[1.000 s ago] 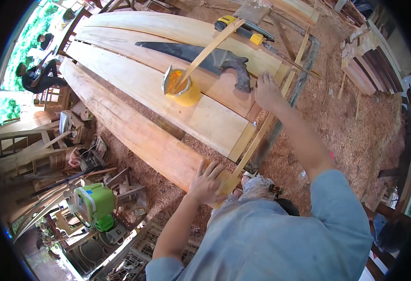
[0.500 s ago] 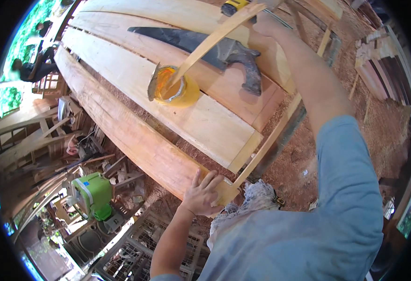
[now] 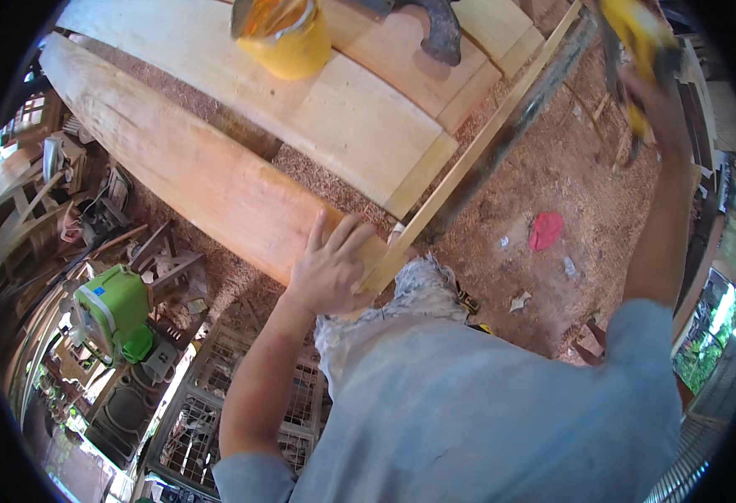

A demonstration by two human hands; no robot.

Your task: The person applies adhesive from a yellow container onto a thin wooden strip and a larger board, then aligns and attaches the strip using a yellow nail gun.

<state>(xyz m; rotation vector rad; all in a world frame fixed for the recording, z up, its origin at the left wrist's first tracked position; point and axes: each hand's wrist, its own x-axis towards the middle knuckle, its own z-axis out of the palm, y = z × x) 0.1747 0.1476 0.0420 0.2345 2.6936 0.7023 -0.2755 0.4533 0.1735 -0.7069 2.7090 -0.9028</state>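
Observation:
My left hand (image 3: 330, 264) lies with spread fingers on the near end of a long, tapered reddish plank (image 3: 209, 189), beside a narrow wooden strip (image 3: 477, 151) that crosses the board ends. Out at the far right, my right hand (image 3: 657, 105) is closed round a yellow-and-black hand tool (image 3: 636, 33). Motion smears the tool, so its exact kind is unclear. A yellow bucket (image 3: 301, 50) with orange stuff inside stands on the pale plank (image 3: 326, 117). Beyond it the dark handle (image 3: 441, 33) of a handsaw rests on another board; the blade is mostly out of view.
Wood shavings cover the ground (image 3: 544, 184), where a pink-red scrap (image 3: 545, 231) lies. To the left are a green machine-like box (image 3: 116, 310), scrap timber and wire-grid crates (image 3: 192, 427). A dark beam (image 3: 510, 126) runs under the board ends.
My right hand has swung from the top middle to the far right, now with the yellow-and-black tool. My left hand stays on the plank. The view has shifted, so the bucket appears higher.

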